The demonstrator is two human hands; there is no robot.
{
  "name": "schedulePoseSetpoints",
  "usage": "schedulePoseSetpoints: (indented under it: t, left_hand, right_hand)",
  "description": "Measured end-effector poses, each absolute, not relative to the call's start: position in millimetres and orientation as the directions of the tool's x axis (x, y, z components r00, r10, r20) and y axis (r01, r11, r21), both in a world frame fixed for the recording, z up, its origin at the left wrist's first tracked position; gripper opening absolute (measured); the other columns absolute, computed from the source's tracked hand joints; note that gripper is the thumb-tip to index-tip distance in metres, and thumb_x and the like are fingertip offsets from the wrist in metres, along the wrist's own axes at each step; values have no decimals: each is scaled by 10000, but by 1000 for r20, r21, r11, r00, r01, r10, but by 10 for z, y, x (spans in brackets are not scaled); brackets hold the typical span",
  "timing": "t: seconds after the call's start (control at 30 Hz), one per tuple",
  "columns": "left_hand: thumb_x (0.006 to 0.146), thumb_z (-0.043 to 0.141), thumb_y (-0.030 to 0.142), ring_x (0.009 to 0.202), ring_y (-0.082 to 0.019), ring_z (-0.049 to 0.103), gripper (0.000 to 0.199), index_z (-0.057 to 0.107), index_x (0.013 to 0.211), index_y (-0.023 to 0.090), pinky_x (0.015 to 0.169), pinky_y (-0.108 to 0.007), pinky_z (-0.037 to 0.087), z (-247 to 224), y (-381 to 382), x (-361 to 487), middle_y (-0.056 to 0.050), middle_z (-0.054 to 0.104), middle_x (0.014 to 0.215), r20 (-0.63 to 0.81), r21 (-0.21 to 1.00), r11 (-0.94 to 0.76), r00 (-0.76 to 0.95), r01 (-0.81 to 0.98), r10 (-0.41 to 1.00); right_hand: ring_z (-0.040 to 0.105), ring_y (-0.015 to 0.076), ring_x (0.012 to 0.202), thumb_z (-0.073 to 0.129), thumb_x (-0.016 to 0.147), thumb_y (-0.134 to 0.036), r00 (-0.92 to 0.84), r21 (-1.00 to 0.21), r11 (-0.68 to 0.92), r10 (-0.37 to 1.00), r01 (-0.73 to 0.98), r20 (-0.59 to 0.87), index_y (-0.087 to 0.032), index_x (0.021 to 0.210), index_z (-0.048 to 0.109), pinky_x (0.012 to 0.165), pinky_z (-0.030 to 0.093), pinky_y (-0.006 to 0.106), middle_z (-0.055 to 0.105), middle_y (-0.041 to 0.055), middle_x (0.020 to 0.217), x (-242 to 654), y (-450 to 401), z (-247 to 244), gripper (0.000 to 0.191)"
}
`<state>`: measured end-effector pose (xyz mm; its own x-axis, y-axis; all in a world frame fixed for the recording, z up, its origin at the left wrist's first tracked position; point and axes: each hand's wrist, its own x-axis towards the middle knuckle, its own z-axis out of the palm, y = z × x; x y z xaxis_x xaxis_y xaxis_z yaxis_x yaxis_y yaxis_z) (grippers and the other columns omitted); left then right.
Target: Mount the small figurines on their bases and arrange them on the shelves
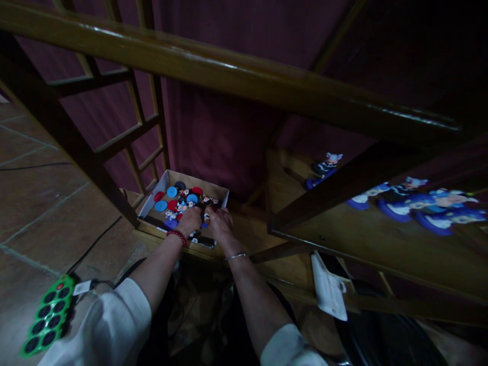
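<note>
A shallow cardboard box (pixel 152 195) stands on a wooden ledge, holding a jumble of round blue discs (pixel 161 205), red discs (pixel 159 196) and small cartoon figurines (pixel 182 205). My left hand (pixel 189 221), with a red beaded bracelet on the wrist, reaches down among these pieces at the box's near side. My right hand (pixel 220 224), with a thin silver bangle, sits just beside it, fingers bent into the pile. Whether either hand grips a piece is hidden by the fingers.
Several blue-and-white figurines (pixel 326 168) stand on a wooden shelf to the right, under dark wooden rails (pixel 213 61). A maroon curtain hangs behind. On the tiled floor at lower left lies a green power strip (pixel 49 315) with a black cable.
</note>
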<state>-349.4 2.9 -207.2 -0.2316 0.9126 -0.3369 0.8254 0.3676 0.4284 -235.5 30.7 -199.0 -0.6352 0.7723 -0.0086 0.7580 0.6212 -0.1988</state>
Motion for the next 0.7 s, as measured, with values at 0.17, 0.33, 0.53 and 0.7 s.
schedulePoseSetpoints:
  t: [0.17, 0.33, 0.53, 0.7]
  left_hand:
    - [703, 439, 26, 820, -159, 620, 327, 644, 937, 127, 679, -202, 451, -2059, -16, -3544, -119, 674, 864, -302, 454, 336, -212, 825, 929]
    - [720, 453, 52, 767, -145, 609, 249, 656, 839, 133, 657, -195, 434, -2013, -94, -3577, -87, 668, 801, -269, 485, 272, -154, 831, 951]
    - [725, 416, 44, 725, -150, 595, 247, 643, 783, 123, 657, -216, 424, -1951, -177, -3626, -83, 649, 740, -245, 463, 255, -154, 849, 957]
    - [760, 399, 84, 741, -160, 587, 242, 634, 733, 135, 691, -241, 420, -1912, -345, -3602, -80, 643, 743, -231, 413, 141, -46, 900, 972]
  right_hand:
    - [587, 145, 834, 495, 770, -148, -650, -249, 631, 760, 735, 7, -181, 955, 582, 836, 320, 230, 681, 36, 842, -2353, 305, -1967, 207]
    - [586, 145, 859, 494, 769, -145, -651, -234, 623, 756, 746, -65, -206, 965, 590, 906, 289, 244, 680, 18, 853, -2394, 317, -1882, 226]
    - [546, 155, 963, 476, 794, -153, -658, -229, 625, 743, 747, -119, -211, 977, 579, 860, 316, 247, 659, 35, 969, -2439, 342, -1847, 218]
    - [557, 168, 926, 483, 798, -157, -682, -214, 653, 724, 726, -103, -213, 992, 561, 797, 338, 252, 661, 51, 945, -2458, 357, -1919, 217]
